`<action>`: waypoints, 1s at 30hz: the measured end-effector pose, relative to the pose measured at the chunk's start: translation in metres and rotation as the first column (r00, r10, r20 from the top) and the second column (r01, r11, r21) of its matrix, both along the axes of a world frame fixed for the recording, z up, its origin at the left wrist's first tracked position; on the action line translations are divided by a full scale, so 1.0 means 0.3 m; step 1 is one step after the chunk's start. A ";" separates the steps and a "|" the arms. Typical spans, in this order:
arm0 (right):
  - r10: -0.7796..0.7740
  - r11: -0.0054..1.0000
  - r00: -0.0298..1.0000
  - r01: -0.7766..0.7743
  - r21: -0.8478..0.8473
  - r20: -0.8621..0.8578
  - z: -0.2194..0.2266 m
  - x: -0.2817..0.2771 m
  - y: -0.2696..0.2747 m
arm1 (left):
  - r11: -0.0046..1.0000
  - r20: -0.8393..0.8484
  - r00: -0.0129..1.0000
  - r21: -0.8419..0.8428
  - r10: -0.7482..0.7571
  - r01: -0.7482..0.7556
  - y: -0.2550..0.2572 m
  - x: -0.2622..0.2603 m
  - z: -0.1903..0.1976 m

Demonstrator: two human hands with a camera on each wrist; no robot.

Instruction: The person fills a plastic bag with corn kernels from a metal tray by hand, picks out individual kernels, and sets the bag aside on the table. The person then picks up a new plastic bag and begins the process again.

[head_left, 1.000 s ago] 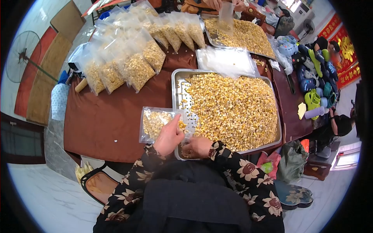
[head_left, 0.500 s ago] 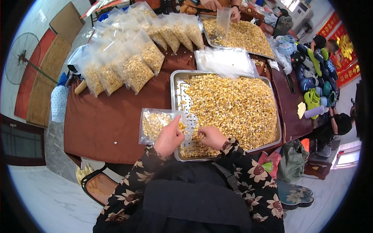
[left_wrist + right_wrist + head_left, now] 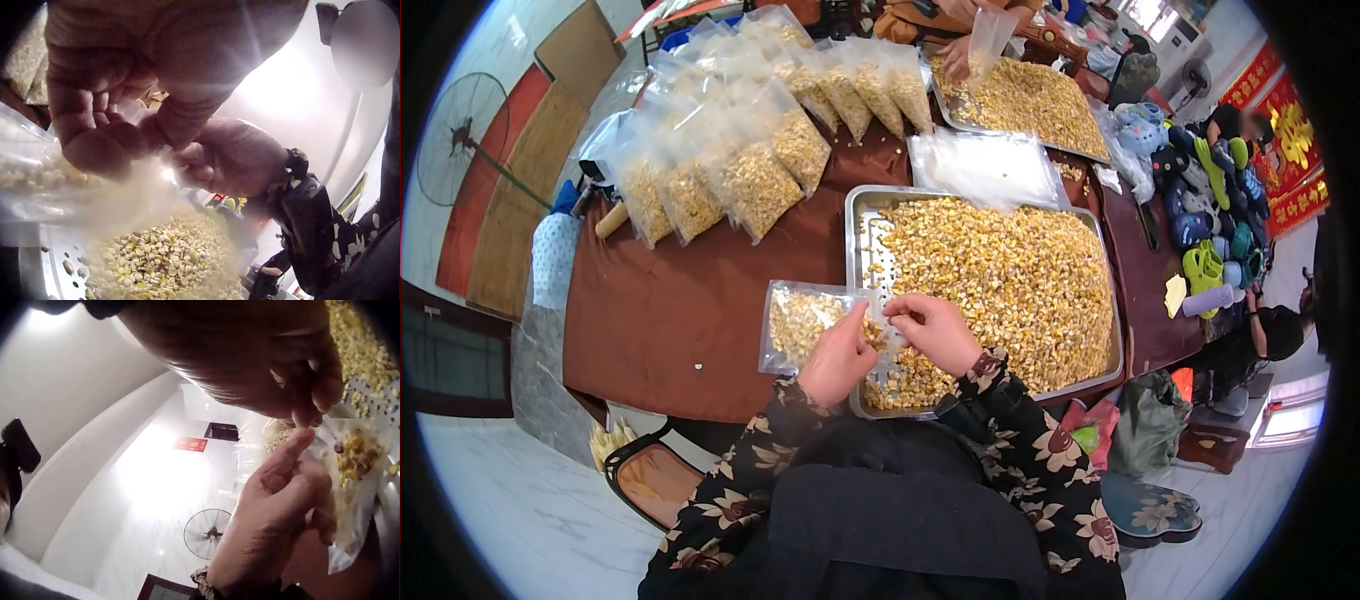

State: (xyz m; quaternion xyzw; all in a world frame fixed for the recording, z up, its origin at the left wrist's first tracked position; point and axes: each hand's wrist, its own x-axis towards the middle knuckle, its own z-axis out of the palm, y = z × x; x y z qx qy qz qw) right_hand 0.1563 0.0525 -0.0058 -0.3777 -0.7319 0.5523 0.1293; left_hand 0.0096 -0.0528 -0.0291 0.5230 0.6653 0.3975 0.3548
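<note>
A clear plastic bag partly filled with pale and yellow kernels lies at the table's front, its mouth over the left rim of the metal tray. My left hand grips the bag near its mouth; in the right wrist view the left hand holds the bag from the side. My right hand is at the bag's opening above the kernels, thumb and fingertips drawn together. In the left wrist view the right hand meets the bag's edge; whether it pinches plastic or kernels is hidden.
Filled bags stand in rows at the back left of the brown tablecloth. Flat empty bags lie behind the tray. Another person's hands hold a bag over a second tray. Shoes are piled at the right.
My right hand first moved from the tray's front corner onto the kernels, then up and left to the bag's mouth. My left hand keeps its hold. The other person's bag has shifted and tilted.
</note>
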 end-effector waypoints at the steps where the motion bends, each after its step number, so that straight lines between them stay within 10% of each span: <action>1: -0.049 0.994 0.999 0.051 -0.099 0.019 -0.006 0.014 0.010 | 1.000 0.005 1.000 -0.013 -0.002 0.002 0.001 0.000 0.002; 3: -0.032 0.995 0.990 0.044 -0.089 0.140 -0.067 0.054 0.033 | 1.000 0.013 1.000 -0.023 -0.007 0.008 0.004 0.003 0.000; 5: 0.105 0.801 0.924 -0.297 0.519 0.366 -0.182 0.093 0.031 | 1.000 0.003 1.000 -0.018 -0.009 0.009 0.006 0.002 -0.012; 7: 0.077 0.824 0.875 -0.326 0.464 0.478 -0.207 0.098 0.009 | 1.000 0.003 1.000 -0.016 -0.010 0.010 0.007 0.003 -0.007; 10: 0.125 0.525 0.783 -0.573 0.629 0.609 -0.194 0.100 -0.024 | 1.000 0.002 1.000 -0.015 -0.012 0.012 0.005 0.001 0.001; 17: 0.460 0.661 0.664 -0.699 0.271 0.589 -0.240 0.145 -0.116 | 1.000 0.012 1.000 -0.014 -0.014 0.014 0.008 0.001 0.001; 24: 0.266 0.942 0.894 -0.320 0.099 0.360 -0.219 0.163 -0.023 | 0.999 0.015 1.000 -0.023 -0.024 0.024 0.002 -0.001 0.015; 30: 0.141 0.980 0.983 -0.155 0.127 0.116 -0.063 0.082 0.018 | 0.999 -0.002 1.000 -0.038 -0.031 0.031 0.002 0.004 0.012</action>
